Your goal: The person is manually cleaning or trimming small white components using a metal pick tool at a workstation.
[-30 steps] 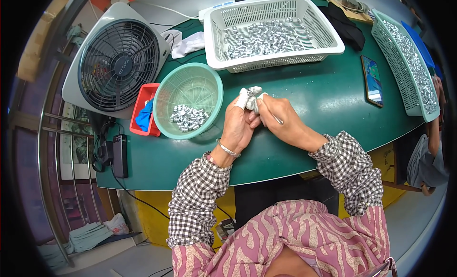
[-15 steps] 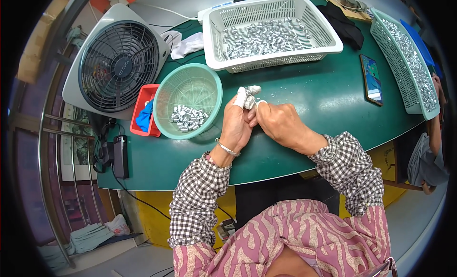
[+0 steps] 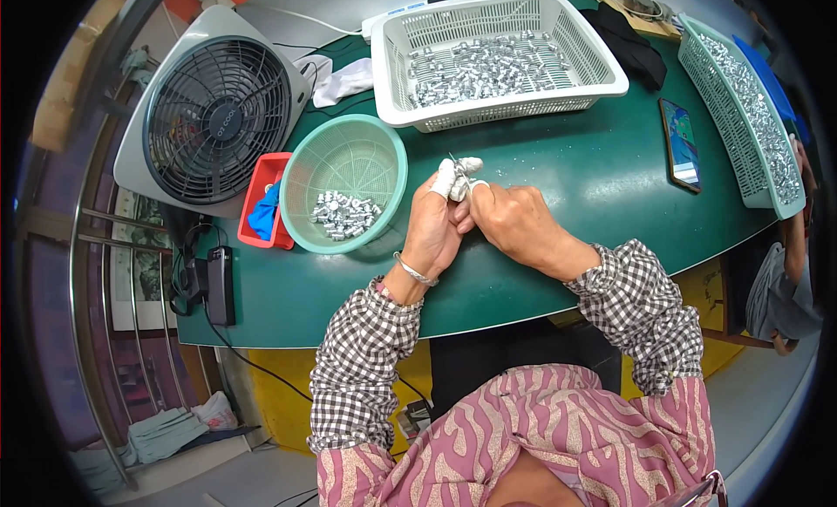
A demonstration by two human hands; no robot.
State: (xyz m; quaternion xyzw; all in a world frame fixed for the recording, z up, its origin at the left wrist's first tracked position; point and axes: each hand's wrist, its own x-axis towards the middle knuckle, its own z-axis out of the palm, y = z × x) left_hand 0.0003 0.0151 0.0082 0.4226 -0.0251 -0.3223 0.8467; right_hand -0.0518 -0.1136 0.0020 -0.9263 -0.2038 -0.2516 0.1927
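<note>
Left hand (image 3: 433,230) and right hand (image 3: 514,224) pressed together mid-table, white-taped fingertips (image 3: 453,176) pinched on a small metal part (image 3: 454,161), mostly hidden. Probably light, rigid, slick; best gripped by the sides. Thin end pointing far, long axis roughly near-far. Left: green round basket (image 3: 344,196) holding similar parts. Far: white basket (image 3: 497,58) heaped with more.
</note>
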